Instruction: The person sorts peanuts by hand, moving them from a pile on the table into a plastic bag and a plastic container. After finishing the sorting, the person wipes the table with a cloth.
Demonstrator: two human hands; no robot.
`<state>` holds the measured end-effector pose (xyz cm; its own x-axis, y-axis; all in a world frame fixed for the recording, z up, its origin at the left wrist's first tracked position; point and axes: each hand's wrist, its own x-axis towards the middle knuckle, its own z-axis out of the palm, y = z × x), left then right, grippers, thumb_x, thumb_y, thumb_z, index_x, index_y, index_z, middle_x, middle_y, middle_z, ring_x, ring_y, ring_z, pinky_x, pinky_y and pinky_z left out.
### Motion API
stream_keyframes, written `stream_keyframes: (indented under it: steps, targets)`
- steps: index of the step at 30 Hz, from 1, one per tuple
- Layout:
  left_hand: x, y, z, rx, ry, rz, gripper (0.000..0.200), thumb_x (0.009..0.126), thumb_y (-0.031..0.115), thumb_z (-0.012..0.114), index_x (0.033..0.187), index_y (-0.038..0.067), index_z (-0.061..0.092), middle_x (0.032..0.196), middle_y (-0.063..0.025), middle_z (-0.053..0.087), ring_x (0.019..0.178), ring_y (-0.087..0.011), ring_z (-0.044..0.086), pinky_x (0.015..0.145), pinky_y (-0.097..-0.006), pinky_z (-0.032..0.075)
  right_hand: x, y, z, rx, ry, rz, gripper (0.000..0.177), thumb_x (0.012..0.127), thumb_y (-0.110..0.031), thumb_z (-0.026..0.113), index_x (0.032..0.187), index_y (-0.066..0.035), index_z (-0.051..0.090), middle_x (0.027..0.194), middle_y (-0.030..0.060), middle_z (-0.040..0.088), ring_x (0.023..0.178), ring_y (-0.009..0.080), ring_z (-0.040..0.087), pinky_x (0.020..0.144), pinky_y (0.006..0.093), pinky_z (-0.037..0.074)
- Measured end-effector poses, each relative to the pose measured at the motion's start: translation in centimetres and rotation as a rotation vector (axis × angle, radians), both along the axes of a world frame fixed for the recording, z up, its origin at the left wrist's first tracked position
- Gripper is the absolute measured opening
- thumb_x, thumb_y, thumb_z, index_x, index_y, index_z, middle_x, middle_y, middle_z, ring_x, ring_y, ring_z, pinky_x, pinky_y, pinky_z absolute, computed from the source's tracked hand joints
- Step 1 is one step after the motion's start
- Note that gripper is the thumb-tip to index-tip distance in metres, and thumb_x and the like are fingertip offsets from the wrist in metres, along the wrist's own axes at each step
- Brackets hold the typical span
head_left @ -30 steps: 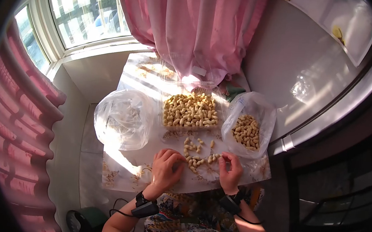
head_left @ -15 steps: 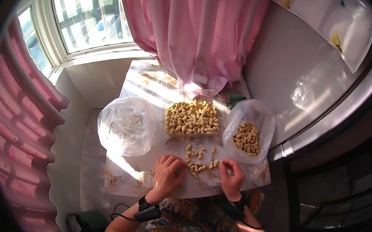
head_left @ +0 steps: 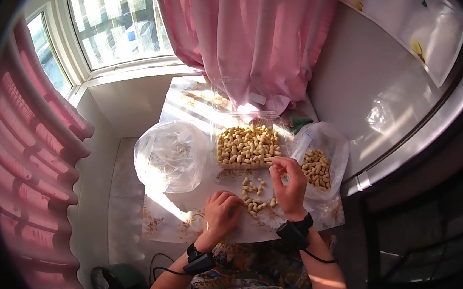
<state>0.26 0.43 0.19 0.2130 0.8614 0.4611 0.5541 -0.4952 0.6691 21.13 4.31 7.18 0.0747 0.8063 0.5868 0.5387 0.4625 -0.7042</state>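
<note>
My right hand (head_left: 289,187) is over the front right corner of a clear plastic box (head_left: 240,168) heaped with peanuts (head_left: 248,144). Thumb and forefinger are pinched together, with what looks like a single peanut (head_left: 268,160) at their tips. Lower on the table, my left hand (head_left: 222,212) rests palm down, its fingers loosely bent and slightly apart, holding nothing that I can see. Just right of it lies a loose group of peanuts (head_left: 255,206). More peanuts (head_left: 316,168) sit in an open plastic bag (head_left: 338,154) to the right.
A puffed-out clear plastic bag (head_left: 168,158) stands left on the patterned table (head_left: 173,216). Pink curtain (head_left: 245,46) hangs down to the back edge. Walls, a window (head_left: 118,22) and a glossy panel (head_left: 373,102) enclose the table. Black bands with cables are on both wrists.
My right hand has moved up and forward from the loose peanuts to the box's front right corner. My left hand stays beside the loose peanuts. The whole view has shifted slightly.
</note>
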Motion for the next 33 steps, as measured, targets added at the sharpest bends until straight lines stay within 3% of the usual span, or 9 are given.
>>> stream_keyframes:
  steps: [2,5,7,10,13,20,23,25,33]
  targets:
    - [-0.1,-0.4,0.2,-0.018,-0.001,-0.006,0.016,0.081,0.010,0.076,0.096,0.016,0.074,0.102,-0.0018,0.071,0.107,-0.0274,0.064,0.091,-0.0414,0.046,0.5,-2.3,-2.1,-0.069,-0.048,0.020,0.023,0.095,-0.002,0.071,0.118,-0.002,0.069,0.121,0.0118,0.068,0.095,0.0234,0.069,0.077,0.0348,0.058]
    - [0.0,-0.2,0.3,-0.013,0.013,-0.009,0.019,0.081,0.010,0.076,0.098,0.016,0.074,0.104,-0.0021,0.070,0.109,-0.0276,0.064,0.091,-0.0415,0.046,1.3,-3.3,-5.7,-0.090,-0.151,0.041,0.026,0.095,-0.004,0.070,0.122,-0.004,0.069,0.126,0.0121,0.068,0.108,0.0291,0.068,0.091,0.0395,0.056]
    - [-0.1,-0.1,0.3,-0.006,0.029,-0.026,0.026,0.078,0.010,0.077,0.103,0.017,0.074,0.109,-0.0024,0.070,0.111,-0.0280,0.063,0.092,-0.0418,0.046,1.3,-3.4,-6.3,-0.076,-0.372,0.020,0.038,0.099,-0.016,0.069,0.135,-0.008,0.066,0.139,0.0116,0.064,0.129,0.0338,0.059,0.110,0.0450,0.045]
    - [-0.1,-0.4,1.3,-0.028,0.020,-0.021,0.033,0.075,0.010,0.077,0.107,0.017,0.073,0.115,-0.0028,0.069,0.112,-0.0284,0.063,0.092,-0.0422,0.045,0.9,-3.6,-6.7,-0.155,-0.448,0.040,0.051,0.102,-0.031,0.065,0.149,-0.012,0.058,0.153,0.0107,0.056,0.143,0.0344,0.046,0.120,0.0481,0.033]
    - [0.0,-0.2,1.1,0.030,0.037,-0.041,0.039,0.075,0.010,0.075,0.113,0.017,0.072,0.118,-0.0031,0.066,0.113,-0.0277,0.062,0.090,-0.0433,0.045,0.5,-2.9,-6.8,-0.192,-0.456,0.119,0.058,0.104,-0.038,0.062,0.155,-0.013,0.052,0.159,0.0109,0.050,0.145,0.0352,0.044,0.122,0.0500,0.030]
    - [-0.3,-0.2,0.1,-0.029,0.018,-0.039,0.034,0.077,0.007,0.072,0.110,0.015,0.073,0.111,-0.0041,0.068,0.107,-0.0273,0.065,0.090,-0.0417,0.045,-0.9,-1.4,-6.9,-0.132,-0.466,0.211,0.051,0.105,-0.036,0.061,0.151,-0.014,0.057,0.156,0.0086,0.052,0.145,0.0331,0.044,0.122,0.0503,0.029]
    - [-0.1,-0.2,0.2,-0.012,0.009,-0.002,0.032,0.080,0.004,0.070,0.110,0.014,0.072,0.110,-0.0043,0.068,0.104,-0.0266,0.067,0.089,-0.0403,0.045,-0.6,-1.3,-6.9,-0.147,-0.516,0.291,0.042,0.104,-0.030,0.062,0.143,-0.013,0.064,0.148,0.0075,0.059,0.141,0.0315,0.049,0.120,0.0491,0.033]
    - [-0.1,-0.3,0.5,-0.027,-0.001,0.000,0.032,0.082,0.002,0.068,0.112,0.013,0.072,0.115,-0.0042,0.070,0.105,-0.0264,0.067,0.090,-0.0395,0.045,-0.3,-1.9,-6.4,-0.187,-0.278,0.274,0.033,0.103,-0.022,0.063,0.133,-0.009,0.069,0.140,0.0081,0.063,0.134,0.0309,0.054,0.116,0.0463,0.039]
    - [0.1,0.0,1.0,-0.003,0.042,-0.042,0.039,0.077,0.000,0.068,0.113,0.013,0.069,0.122,-0.0019,0.070,0.106,-0.0276,0.065,0.088,-0.0411,0.046,1.5,-5.8,-6.0,-0.165,-0.073,0.081,0.028,0.090,-0.003,0.070,0.118,-0.004,0.072,0.123,0.0128,0.066,0.114,0.0321,0.062,0.095,0.0400,0.053]
